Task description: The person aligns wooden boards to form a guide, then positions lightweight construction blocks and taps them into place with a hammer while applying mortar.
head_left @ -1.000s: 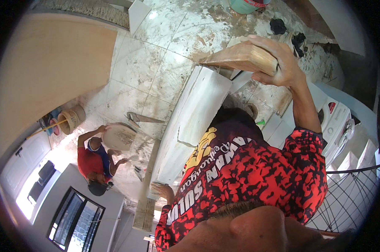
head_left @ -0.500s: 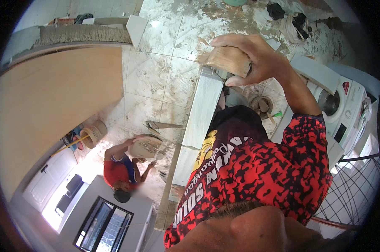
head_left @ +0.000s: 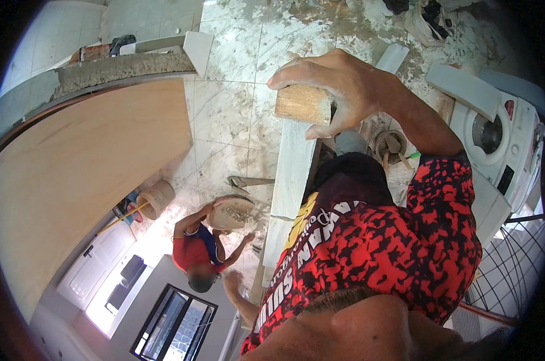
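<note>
A short wooden block [head_left: 302,103] is in my right hand [head_left: 351,90], its fingers over the far side and its thumb on the near side. The block covers the far end of a long, narrow whitish slab [head_left: 292,168]; whether it presses on the slab I cannot tell. My left hand [head_left: 232,281] shows low in the picture, left of my shirt, beside the slab's near end. It is small and blurred, and its fingers are unclear.
On the left, a co-worker in red bends by a round basin [head_left: 231,213]. A handsaw [head_left: 248,182] lies on the stained tile floor. A bucket [head_left: 155,200] and a large tan board [head_left: 104,168] are left. A bowl with tools [head_left: 392,147] and a washing machine [head_left: 495,138] are right.
My right hand has brought the block left, over the slab's far end. My left hand has come into view low down. The whole view has shifted somewhat.
</note>
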The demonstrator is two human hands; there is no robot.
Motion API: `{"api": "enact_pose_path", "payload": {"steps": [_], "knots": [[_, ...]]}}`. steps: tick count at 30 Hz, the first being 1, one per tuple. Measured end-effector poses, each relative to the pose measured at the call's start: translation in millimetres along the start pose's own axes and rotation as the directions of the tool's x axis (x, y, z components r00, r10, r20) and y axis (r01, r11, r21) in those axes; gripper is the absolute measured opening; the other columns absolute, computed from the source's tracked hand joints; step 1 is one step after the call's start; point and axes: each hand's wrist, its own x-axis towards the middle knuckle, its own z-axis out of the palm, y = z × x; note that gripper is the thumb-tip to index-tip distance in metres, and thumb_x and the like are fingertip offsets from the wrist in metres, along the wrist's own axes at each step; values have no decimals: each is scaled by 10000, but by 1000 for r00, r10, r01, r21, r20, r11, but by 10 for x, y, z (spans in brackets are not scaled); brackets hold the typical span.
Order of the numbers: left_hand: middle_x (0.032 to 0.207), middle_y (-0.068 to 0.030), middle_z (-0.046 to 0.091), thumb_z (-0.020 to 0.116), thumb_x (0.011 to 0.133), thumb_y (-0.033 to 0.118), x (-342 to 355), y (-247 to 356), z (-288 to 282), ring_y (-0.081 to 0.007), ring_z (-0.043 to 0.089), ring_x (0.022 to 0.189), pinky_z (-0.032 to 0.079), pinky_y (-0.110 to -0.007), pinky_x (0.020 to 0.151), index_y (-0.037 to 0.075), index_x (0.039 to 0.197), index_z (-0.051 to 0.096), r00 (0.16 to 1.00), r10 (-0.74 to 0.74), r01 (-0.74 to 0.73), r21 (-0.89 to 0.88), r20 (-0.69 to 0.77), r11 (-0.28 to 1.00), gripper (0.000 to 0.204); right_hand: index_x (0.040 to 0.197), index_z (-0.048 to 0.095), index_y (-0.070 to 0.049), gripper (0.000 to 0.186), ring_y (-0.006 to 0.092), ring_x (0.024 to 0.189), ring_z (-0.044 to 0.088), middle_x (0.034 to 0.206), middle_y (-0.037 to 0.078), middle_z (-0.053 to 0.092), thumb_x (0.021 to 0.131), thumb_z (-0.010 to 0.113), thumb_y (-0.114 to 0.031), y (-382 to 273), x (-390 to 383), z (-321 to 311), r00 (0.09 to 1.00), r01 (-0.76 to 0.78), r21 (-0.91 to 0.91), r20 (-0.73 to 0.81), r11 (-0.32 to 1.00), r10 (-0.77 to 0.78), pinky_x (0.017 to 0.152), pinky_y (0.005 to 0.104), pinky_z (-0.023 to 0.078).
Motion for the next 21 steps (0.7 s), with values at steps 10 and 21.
{"api": "enact_pose_path", "payload": {"steps": [10, 21], "knots": [[1256, -184, 493, 529, 875, 126, -51, 2881, -2562, -251, 484, 1151, 385, -334, 951, -63, 1292, 375, 673, 434, -712, -682, -598, 164, 483, 1185, 483, -83, 703, 279, 970, 602, 1130, 104, 584, 564, 787, -208, 46, 49, 14, 999, -12, 24, 32, 1000, 11, 818, 347, 492], [1335, -218, 393, 610, 820, 200, -71, 4373, -3415, -306, 429, 1214, 343, -405, 1004, -14, 1384, 228, 229, 782, -905, -422, -579, -47, 714, 1192, 463, -55, 738, 280, 958, 609, 1127, 123, 572, 548, 797, -194, 79, 32, -29, 1000, -4, -66, 8, 998, 5, 806, 356, 495]]}}
